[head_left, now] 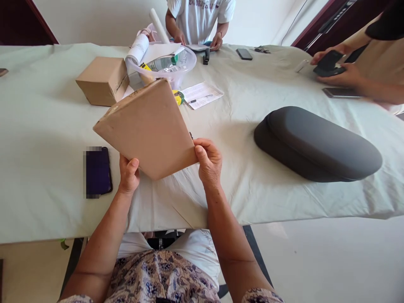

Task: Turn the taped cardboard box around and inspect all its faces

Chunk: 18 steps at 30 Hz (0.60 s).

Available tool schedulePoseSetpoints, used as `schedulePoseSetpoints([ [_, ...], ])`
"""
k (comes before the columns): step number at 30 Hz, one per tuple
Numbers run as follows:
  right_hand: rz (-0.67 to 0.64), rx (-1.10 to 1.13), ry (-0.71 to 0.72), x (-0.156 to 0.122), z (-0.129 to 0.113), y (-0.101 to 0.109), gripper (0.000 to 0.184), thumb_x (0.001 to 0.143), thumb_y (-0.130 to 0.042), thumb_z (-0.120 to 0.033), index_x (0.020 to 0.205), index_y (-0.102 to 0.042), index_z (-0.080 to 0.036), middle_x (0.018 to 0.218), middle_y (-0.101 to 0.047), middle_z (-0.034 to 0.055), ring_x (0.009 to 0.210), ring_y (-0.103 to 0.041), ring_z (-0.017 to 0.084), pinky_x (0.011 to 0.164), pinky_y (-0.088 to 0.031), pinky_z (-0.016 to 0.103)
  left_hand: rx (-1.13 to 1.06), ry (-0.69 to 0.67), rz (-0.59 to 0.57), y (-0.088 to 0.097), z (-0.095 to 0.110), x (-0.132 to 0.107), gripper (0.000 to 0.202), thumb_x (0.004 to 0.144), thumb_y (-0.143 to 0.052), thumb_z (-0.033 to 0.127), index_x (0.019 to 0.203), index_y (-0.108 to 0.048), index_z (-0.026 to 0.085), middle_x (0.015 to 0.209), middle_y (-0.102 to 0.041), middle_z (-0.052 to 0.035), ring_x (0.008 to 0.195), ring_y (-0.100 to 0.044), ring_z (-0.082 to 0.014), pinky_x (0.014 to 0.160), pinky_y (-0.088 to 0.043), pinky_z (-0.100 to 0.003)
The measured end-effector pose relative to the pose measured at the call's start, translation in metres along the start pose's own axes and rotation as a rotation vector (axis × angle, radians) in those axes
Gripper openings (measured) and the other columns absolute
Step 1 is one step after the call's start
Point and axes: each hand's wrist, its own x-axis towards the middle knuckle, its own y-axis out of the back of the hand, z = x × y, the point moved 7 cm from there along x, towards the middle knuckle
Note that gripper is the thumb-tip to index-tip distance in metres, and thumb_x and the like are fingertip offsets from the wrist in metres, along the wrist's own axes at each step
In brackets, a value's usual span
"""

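A brown cardboard box (154,130) is held up tilted over the table, a broad plain side turned toward me. My left hand (128,174) grips its lower left edge, the thumb on the near face and the fingers hidden behind. At the lower right corner, my right hand (208,162) pinches the cardboard between thumb and fingers. A dark phone (97,172) lies on the cloth just left of my left hand. Off to the right of my right hand rests a large dark grey oval case (318,143).
The table (240,185) has a pale green cloth. Another cardboard box (102,80) stands behind mine, near a basin (189,63) with bottles and rolled paper. A pen lies on papers (202,94). Across sits a person (202,21); another person's hands (341,71) hold a dark object at right.
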Motion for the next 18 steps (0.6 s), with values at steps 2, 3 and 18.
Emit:
schedulePoseSetpoints([
  [2, -0.007, -0.007, 0.030, 0.000, -0.002, -0.001, 0.031, 0.088, -0.067, -0.058, 0.090, -0.075, -0.028, 0.095, -0.074, 0.0018, 0.094, -0.067, 0.019, 0.084, -0.054, 0.036, -0.007, 0.048, 0.015, -0.002, 0.001, 0.002, 0.070, 0.075, -0.065, 0.076, 0.129, -0.060, 0.032, 0.132, -0.065, -0.0084, 0.127, -0.061, -0.0294, 0.106, -0.053, -0.044],
  [3, -0.008, -0.010, 0.049, -0.001, -0.003, -0.001, 0.029, 0.089, -0.067, -0.056, 0.092, -0.075, -0.028, 0.097, -0.074, 0.0020, 0.097, -0.068, 0.019, 0.087, -0.054, 0.037, -0.015, 0.077, 0.016, -0.003, 0.000, 0.002, 0.071, 0.074, -0.064, 0.076, 0.131, -0.059, 0.032, 0.134, -0.064, -0.0082, 0.128, -0.060, -0.0292, 0.106, -0.052, -0.043],
  [18, -0.158, -0.196, 0.142, -0.020, 0.007, -0.030, 0.120, 0.071, -0.078, -0.072, 0.163, -0.008, -0.038, 0.170, -0.028, 0.0173, 0.155, -0.035, 0.036, 0.114, -0.045, 0.062, -0.110, 0.328, -0.045, -0.020, -0.005, -0.004, 0.082, 0.076, -0.058, 0.085, 0.141, -0.046, 0.036, 0.152, -0.054, -0.0127, 0.124, -0.064, -0.0266, 0.082, -0.059, -0.036],
])
